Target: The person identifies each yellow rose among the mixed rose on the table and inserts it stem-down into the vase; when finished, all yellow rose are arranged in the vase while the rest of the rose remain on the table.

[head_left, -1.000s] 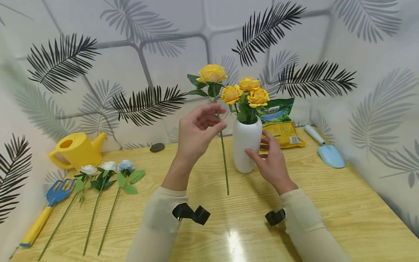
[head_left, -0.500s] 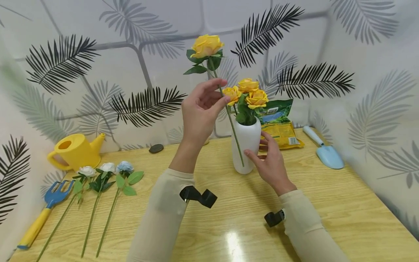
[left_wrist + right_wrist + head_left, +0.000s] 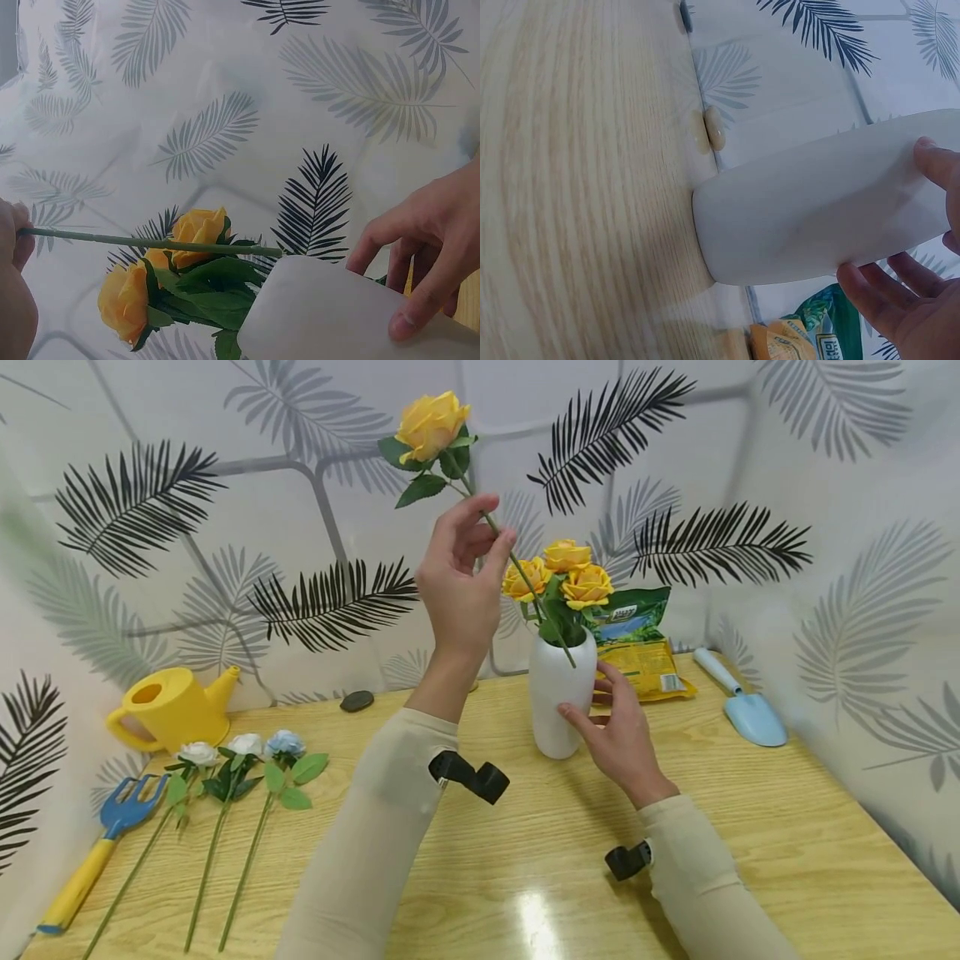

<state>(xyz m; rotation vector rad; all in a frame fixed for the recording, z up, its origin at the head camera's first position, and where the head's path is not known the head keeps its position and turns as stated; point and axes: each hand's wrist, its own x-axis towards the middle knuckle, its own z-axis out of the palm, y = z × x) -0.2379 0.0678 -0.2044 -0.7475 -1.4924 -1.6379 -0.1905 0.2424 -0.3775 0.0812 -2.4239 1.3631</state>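
My left hand pinches the green stem of a yellow rose between thumb and fingers. The bloom is up and leans left. The stem's lower end is in front of the mouth of a white vase; in the left wrist view the stem reaches to about the vase's rim. Three yellow roses stand in the vase. My right hand holds the vase from the right side, thumb in front and fingers partly hidden behind it. The vase stands upright on the table, its base visible in the right wrist view.
Two white roses and a blue rose lie at left, beside a blue-and-yellow hand fork and a yellow watering can. Behind the vase is a green-yellow packet. A light-blue trowel lies at right.
My left hand has risen with the yellow rose, and its stem has tilted so the lower end swung right and up to the vase's mouth. My right hand stays on the vase.
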